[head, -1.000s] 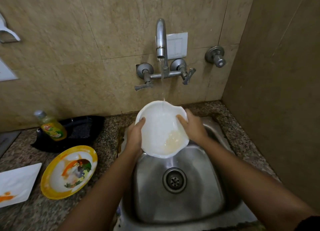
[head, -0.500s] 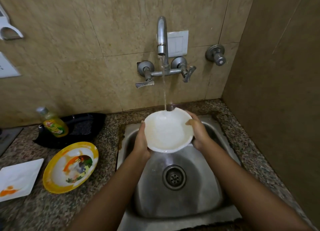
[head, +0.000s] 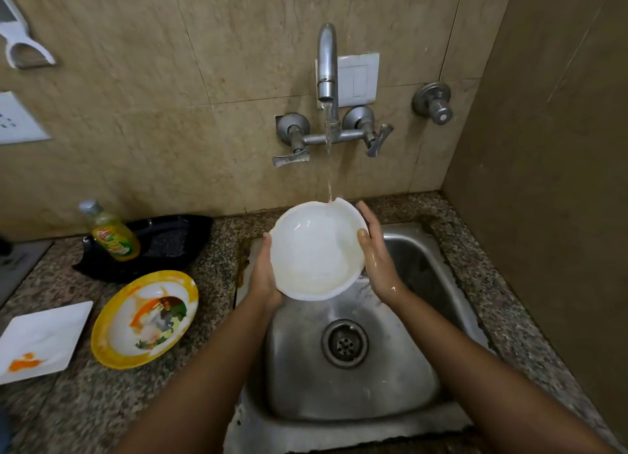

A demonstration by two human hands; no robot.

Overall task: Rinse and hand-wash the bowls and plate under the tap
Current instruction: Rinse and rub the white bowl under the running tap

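I stand at a speckled granite bench [head: 217, 249] set into a corner of beige tiled wall [head: 170, 96], with a steel sink [head: 390, 378] sunk into it. The tap [head: 327, 62] runs, and its thin stream [head: 328, 154] lands on the far rim of the white bowl [head: 316, 253], which I hold over the sink. My left hand [head: 263, 273] grips the bowl's left edge, thumb over the rim. My right hand [head: 375, 249] lies flat against the right side, fingers straight, thumb tip on the rim. The bowl is glossy, wet and wavy-edged. Left on the bench sit a round yellow bowl [head: 102, 334] with food smears, a square white plate [head: 44, 334] with an orange stain, a soap bottle [head: 114, 236] and a black dish [head: 170, 242].
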